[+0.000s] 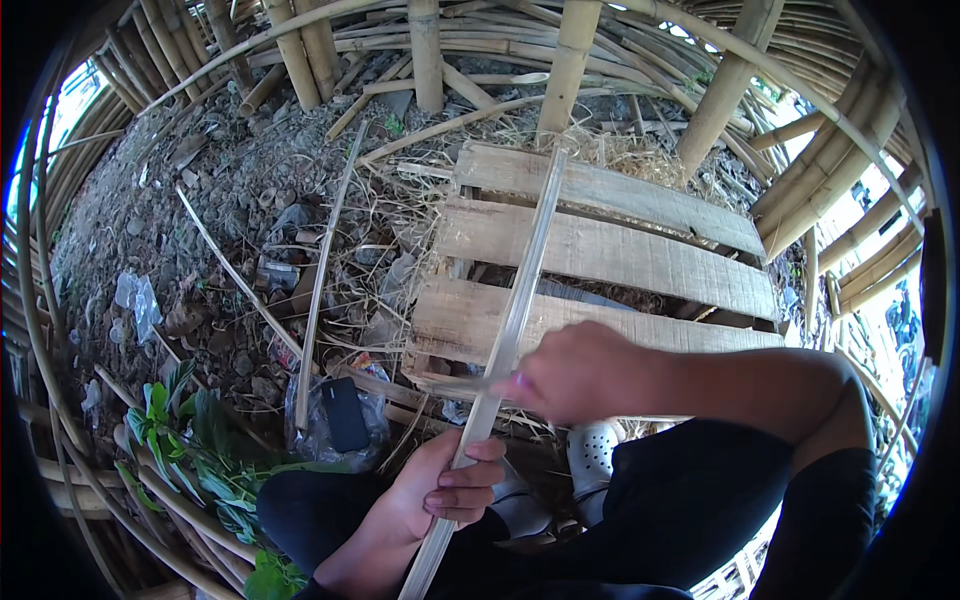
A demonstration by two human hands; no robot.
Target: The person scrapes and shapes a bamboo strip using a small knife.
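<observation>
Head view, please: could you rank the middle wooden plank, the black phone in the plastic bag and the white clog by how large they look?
1. Middle wooden plank, by far the largest.
2. White clog and black phone look much alike; the clog is partly hidden behind the leg and closer to the camera, so no ranking between them.

Long pale bamboo strip [505, 335], thin and flat, slanting from your lap up over the wooden planks, your left hand [435, 495] gripping its lower part, your right hand [575, 372] pressing a blade [465, 383] against its middle
</observation>
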